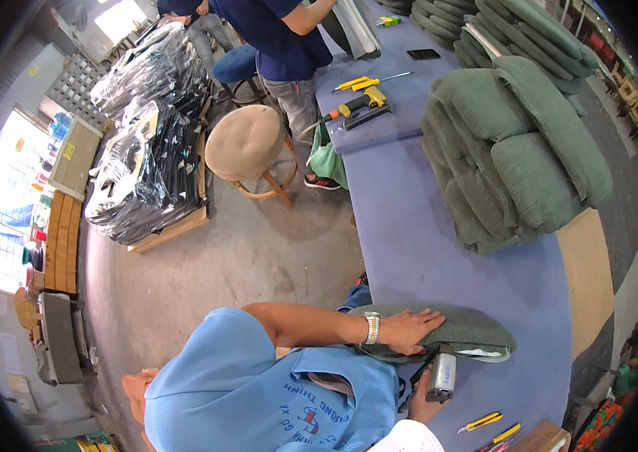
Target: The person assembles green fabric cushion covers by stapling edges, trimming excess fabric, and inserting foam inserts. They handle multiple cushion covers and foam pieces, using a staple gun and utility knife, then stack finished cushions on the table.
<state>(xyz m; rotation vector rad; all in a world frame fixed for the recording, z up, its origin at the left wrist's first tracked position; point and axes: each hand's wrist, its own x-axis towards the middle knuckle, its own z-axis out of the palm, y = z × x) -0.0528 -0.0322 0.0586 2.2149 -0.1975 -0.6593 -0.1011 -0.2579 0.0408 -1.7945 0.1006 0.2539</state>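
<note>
My left hand (409,330), with a metal wristwatch on the wrist, lies flat on a dark green fabric cushion (463,325), its fingers stretched out. The cushion rests at the near edge of the blue-covered table (477,282), and a strip of white shows along its lower right edge. My right hand (423,401) is wrapped around a staple gun (442,378) with a silver body. The gun's head is at the cushion's near edge; whether it touches the fabric I cannot tell. The gun's handle is partly hidden by my fingers.
Yellow utility knives (480,422) lie near a wooden block (548,437). Stacked green cushions (515,151) stand at the far right. Beyond are a yellow-black power tool (360,104) and a phone (423,54). Another person (277,45) works beside a padded stool (247,143) and plastic-wrapped goods (149,158).
</note>
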